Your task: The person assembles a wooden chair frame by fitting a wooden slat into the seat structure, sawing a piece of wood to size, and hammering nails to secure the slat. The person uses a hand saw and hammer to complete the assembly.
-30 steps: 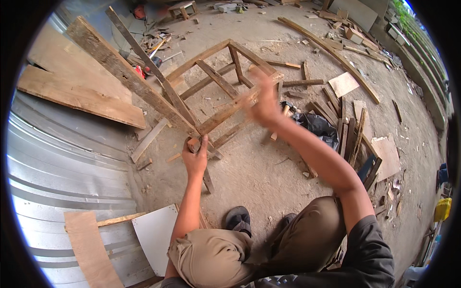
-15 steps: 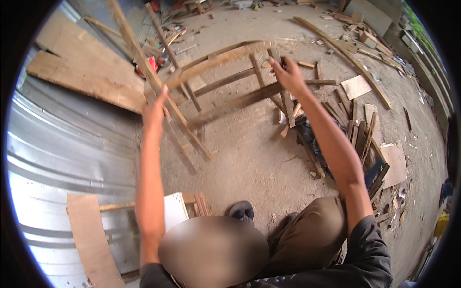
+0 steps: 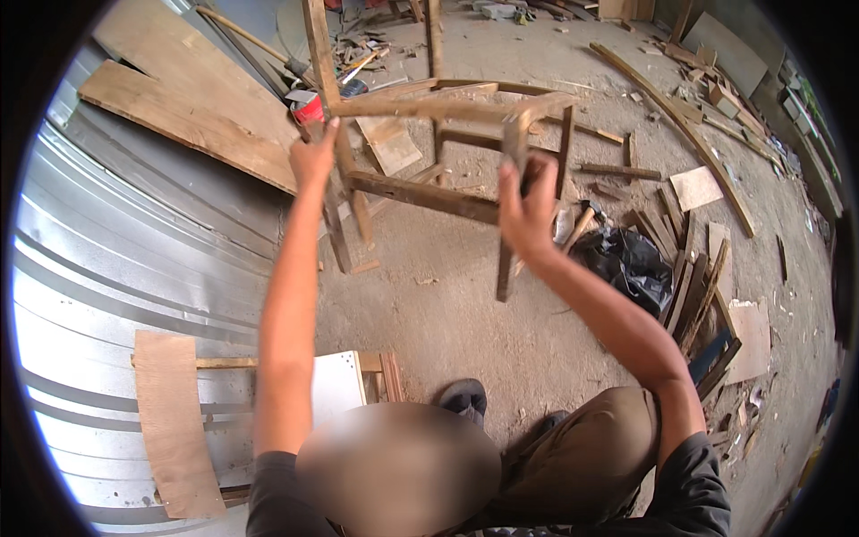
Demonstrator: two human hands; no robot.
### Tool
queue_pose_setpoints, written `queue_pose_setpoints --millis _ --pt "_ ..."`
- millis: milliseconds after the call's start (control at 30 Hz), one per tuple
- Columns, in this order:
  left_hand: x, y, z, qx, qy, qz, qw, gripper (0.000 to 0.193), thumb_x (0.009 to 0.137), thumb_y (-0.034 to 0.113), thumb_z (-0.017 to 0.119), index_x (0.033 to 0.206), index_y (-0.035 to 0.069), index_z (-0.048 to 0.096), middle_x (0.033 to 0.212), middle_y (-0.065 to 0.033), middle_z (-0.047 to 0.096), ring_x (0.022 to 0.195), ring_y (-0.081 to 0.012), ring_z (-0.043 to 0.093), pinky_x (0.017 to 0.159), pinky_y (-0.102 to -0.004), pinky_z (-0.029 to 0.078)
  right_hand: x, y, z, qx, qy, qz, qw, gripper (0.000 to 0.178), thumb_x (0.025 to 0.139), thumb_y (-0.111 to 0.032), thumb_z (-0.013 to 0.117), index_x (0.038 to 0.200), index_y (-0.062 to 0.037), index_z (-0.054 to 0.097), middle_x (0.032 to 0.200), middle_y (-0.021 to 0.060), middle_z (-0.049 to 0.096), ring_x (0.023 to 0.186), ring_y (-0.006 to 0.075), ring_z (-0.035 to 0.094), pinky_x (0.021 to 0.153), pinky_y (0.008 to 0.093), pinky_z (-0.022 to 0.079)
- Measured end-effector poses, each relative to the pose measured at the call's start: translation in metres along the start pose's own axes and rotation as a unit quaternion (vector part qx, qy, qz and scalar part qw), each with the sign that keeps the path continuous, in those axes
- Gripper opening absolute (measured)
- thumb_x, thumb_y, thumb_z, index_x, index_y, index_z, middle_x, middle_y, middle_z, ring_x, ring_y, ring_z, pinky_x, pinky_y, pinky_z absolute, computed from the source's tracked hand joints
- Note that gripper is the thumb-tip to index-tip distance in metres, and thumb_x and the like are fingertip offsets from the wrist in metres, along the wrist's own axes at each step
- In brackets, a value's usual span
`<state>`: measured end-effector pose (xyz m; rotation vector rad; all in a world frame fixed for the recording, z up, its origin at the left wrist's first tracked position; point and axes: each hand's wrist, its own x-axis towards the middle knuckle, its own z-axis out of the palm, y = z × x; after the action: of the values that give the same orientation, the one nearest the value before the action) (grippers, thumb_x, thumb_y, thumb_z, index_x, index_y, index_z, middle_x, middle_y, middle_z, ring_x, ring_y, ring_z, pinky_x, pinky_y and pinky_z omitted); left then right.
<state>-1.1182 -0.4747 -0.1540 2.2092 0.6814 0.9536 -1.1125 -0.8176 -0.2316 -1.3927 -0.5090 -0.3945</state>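
Observation:
A bare wooden chair frame (image 3: 428, 196) with an open seat hangs in front of me, clear of the ground by the look of it. Its tall back posts rise at the far left. My left hand (image 3: 313, 163) is closed on the wood at the frame's left side, by the foot of a back post. On the right, my right hand (image 3: 528, 215) grips a leg just below the seat corner, thumb on the near face. The wood hides part of the left fingers.
Corrugated metal sheeting (image 3: 170, 286) and leaning planks (image 3: 192, 132) line the left. A black plastic bag (image 3: 626, 266) and scrap wood lie to the right, with a long beam (image 3: 680, 134) beyond. A white panel (image 3: 337, 385) is near my foot.
The chair frame has swung to the right and turned more upright. Both hands have moved with it, keeping their holds; the right one is lower in the picture.

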Motion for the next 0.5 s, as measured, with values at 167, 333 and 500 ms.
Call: queue_pose_setpoints --millis 167,333,500 --pt "-0.075 -0.018 0.031 -0.127 -0.025 -0.043 0.991 0.062 0.081 0.058 0.076 0.090 -0.002 0.068 0.079 -0.0113 0.067 0.064 -0.0216 0.064 0.059 -0.0363 0.050 -0.043 0.029 0.055 0.026 -0.156 0.025 0.987 0.045 0.096 -0.005 0.062 0.123 0.0012 0.027 0.111 0.0149 0.047 0.105 0.0220 0.051 0.093 0.0383 0.046" --pt "-0.144 -0.023 -0.008 -0.358 -0.114 -0.267 0.888 0.065 0.088 0.073 0.056 0.096 0.008 0.052 0.069 -0.0012 0.051 0.051 -0.0151 0.049 0.050 -0.0347 0.043 -0.086 0.029 0.077 -0.009 -0.275 0.026 0.961 0.054 0.094 -0.010 0.069 0.123 0.0050 0.026 0.116 0.0242 0.050 0.104 0.0329 0.056 0.092 0.0415 0.046" --pt "-0.203 -0.061 -0.010 -0.365 -0.120 -0.376 0.843 0.062 0.095 0.072 0.042 0.089 0.011 0.049 0.069 -0.0025 0.051 0.052 -0.0185 0.051 0.050 -0.0345 0.044 -0.117 0.037 0.081 0.007 -0.298 0.023 0.954 0.058 0.091 -0.011 0.072 0.124 0.0077 0.029 0.115 0.0267 0.053 0.105 0.0402 0.056 0.092 0.0418 0.046"
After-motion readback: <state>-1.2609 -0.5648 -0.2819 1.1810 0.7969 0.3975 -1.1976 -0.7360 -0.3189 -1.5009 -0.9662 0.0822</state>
